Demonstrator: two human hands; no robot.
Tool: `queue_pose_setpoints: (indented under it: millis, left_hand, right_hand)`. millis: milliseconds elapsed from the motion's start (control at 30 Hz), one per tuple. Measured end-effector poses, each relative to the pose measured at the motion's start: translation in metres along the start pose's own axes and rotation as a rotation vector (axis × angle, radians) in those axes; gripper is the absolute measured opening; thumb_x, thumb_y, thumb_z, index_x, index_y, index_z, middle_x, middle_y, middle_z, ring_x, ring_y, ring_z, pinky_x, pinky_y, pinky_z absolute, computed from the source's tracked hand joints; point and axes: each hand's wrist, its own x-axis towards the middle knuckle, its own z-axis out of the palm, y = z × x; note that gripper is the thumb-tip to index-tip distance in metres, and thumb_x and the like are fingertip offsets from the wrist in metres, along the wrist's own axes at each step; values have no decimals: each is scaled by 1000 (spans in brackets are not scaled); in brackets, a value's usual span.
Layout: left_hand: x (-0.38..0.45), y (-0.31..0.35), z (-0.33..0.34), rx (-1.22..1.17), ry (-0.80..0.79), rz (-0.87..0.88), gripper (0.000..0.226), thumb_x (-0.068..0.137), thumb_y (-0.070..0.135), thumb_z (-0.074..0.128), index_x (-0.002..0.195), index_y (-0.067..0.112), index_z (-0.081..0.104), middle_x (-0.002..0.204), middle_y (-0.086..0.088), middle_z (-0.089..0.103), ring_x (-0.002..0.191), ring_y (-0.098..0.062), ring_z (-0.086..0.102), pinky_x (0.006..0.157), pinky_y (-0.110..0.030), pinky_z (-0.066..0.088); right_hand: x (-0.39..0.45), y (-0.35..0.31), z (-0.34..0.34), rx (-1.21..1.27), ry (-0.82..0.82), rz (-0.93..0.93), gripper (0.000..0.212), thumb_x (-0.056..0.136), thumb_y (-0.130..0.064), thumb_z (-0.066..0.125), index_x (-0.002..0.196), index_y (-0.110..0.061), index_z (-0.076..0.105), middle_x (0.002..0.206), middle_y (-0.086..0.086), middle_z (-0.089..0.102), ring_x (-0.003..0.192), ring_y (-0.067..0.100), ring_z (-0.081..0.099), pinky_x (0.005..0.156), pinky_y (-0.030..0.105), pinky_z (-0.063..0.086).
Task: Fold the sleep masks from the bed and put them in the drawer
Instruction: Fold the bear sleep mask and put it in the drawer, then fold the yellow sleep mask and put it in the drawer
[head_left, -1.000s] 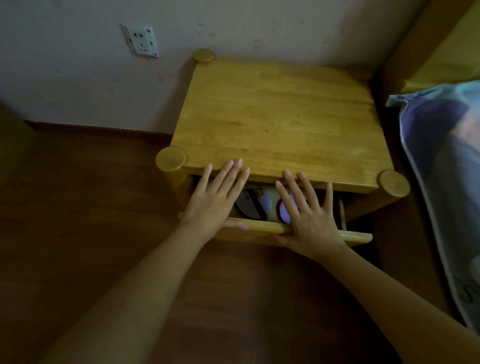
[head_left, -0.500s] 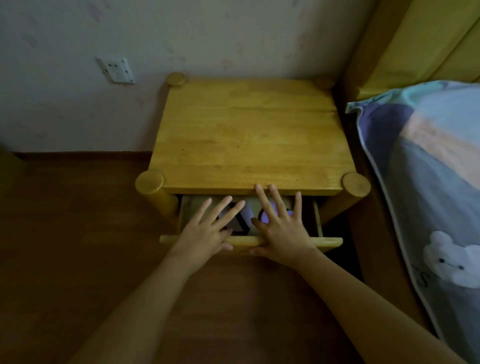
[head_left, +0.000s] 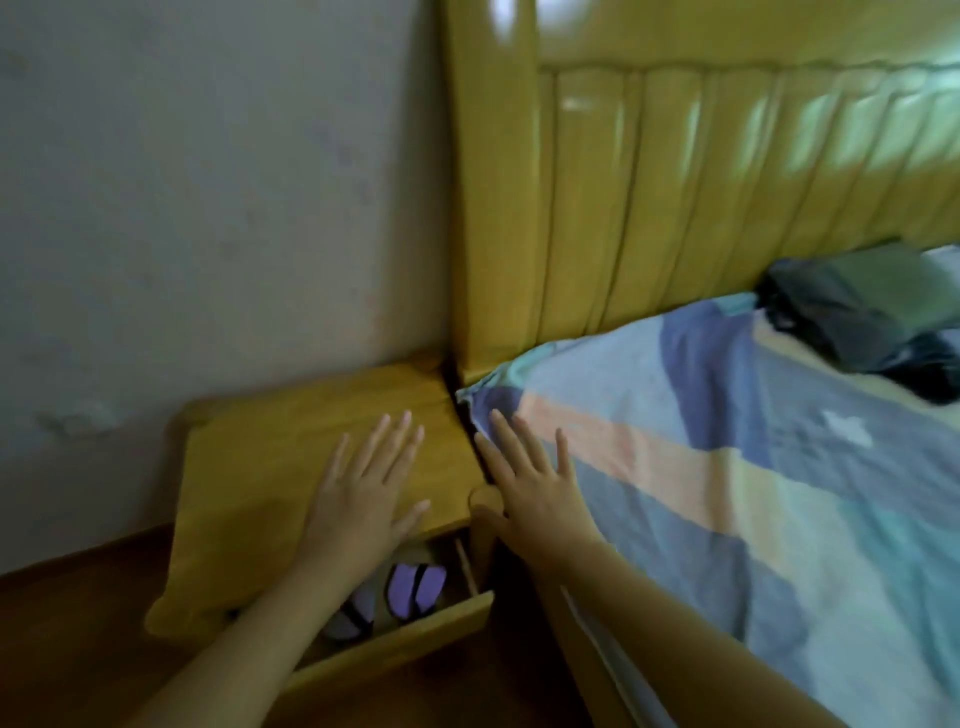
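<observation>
The wooden nightstand's drawer (head_left: 415, 639) stands pulled out at the lower middle. Inside it lie folded sleep masks, a purple one (head_left: 415, 587) and another purple one with a dark strap (head_left: 353, 616). My left hand (head_left: 363, 493) hovers flat over the nightstand top with fingers spread and holds nothing. My right hand (head_left: 535, 483) is also flat and empty, over the gap between the nightstand and the bed's edge. The left forearm hides part of the drawer.
The nightstand (head_left: 249, 467) stands against the wall, left of the bed. The bed's patterned blue, peach and teal cover (head_left: 727, 467) fills the right. Dark folded fabric (head_left: 857, 306) lies by the padded yellow headboard (head_left: 727, 156). Brown wooden floor (head_left: 67, 649) lies at lower left.
Both hands have lifted off the drawer front and moved up and right, toward the bed. The view has swung right, and the headboard and more of the bed now show.
</observation>
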Motion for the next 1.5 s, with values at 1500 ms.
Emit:
queue_pose_setpoints:
  millis: [1500]
  left_hand:
    - [-435,679,-660,-683,379,1490,90,81,67,48,148,38,-5,157,14,4,144,-5,1,113,-29,12]
  right_hand:
    - [-1084,-81,-597,-250,438,1311,77,80,-61,45,141,-43,1,149,-19,6,137,2,8,114,42,17]
